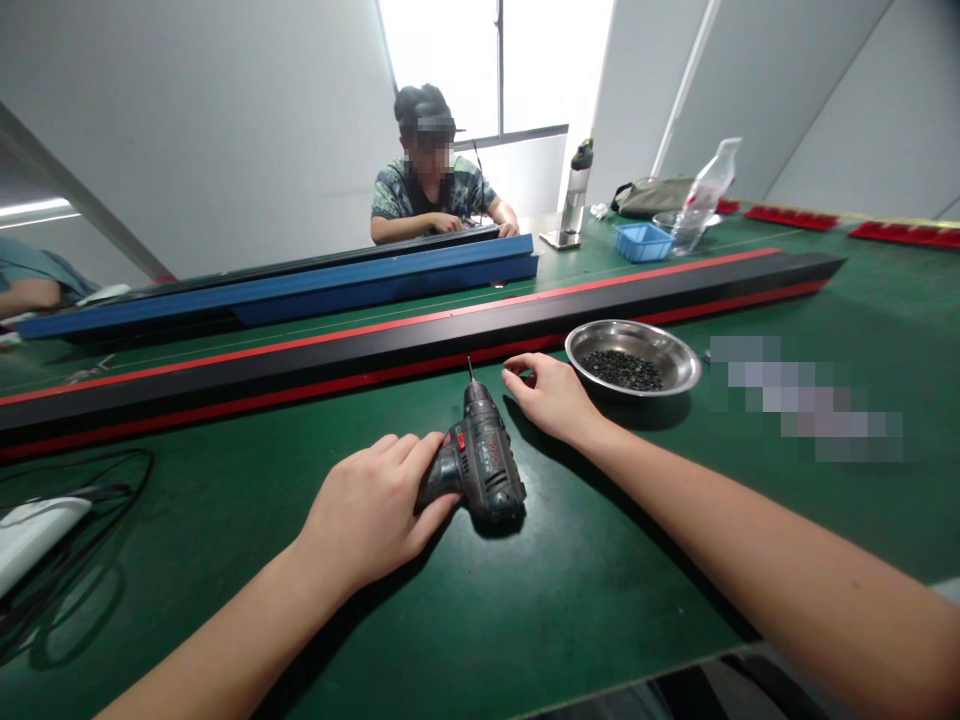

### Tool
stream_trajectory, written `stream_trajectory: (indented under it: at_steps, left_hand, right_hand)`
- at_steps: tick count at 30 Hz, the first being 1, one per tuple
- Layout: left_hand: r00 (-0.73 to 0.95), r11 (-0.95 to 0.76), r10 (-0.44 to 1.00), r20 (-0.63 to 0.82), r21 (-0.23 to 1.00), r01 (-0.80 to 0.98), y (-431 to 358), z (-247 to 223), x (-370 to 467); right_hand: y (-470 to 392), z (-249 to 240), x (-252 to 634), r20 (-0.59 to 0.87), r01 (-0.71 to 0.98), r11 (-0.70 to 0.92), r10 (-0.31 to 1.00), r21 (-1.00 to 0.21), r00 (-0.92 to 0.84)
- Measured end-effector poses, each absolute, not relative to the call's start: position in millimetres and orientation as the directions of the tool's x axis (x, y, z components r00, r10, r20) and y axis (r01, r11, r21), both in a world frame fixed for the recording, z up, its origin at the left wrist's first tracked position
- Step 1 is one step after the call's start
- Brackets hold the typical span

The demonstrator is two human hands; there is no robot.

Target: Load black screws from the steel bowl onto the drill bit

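Observation:
My left hand (375, 500) is wrapped around the handle of a dark cordless drill (489, 460). The drill lies on its side, low over the green tabletop, and its thin bit points away from me at a long black bar (360, 350) with red edges. To the right of the bit is my right hand (555, 397), its thumb and fingertips drawn together close to the bar's near red edge. Whatever they pinch, if anything, is too small to make out. Beside that hand stands a round metal bowl (679, 375) holding many small dark pieces that look like screws (622, 370).
Blue bars (390, 280) lie farther back, where a co-worker (431, 190) sits. A water bottle (576, 190), a blue basket (643, 243) and a clear plastic bottle (701, 200) stand at the back right. Cables (112, 510) and a white device (37, 535) lie at left.

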State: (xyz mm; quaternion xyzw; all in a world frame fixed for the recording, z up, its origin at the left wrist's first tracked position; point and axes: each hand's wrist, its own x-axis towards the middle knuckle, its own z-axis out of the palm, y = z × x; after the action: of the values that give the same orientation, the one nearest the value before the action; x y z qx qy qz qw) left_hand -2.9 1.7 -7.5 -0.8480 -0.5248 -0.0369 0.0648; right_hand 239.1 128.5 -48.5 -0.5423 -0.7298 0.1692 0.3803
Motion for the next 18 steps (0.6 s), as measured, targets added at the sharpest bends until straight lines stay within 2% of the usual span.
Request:
stream_trajectory:
  at_steps: [5, 18]
  left_hand:
    - [0.459, -0.448, 0.879, 0.129, -0.103, 0.888, 0.2, -6.6, -0.9]
    - [0.459, -0.455, 0.884, 0.095, -0.064, 0.888, 1.7, -5.9, -2.4]
  right_hand:
    - [127.5, -46.2, 237.5, 0.359, 0.667, 0.35, 0.924, -0.657, -0.131]
    - [126.6, -46.4, 237.2, 0.356, 0.673, 0.355, 0.923, -0.649, -0.143]
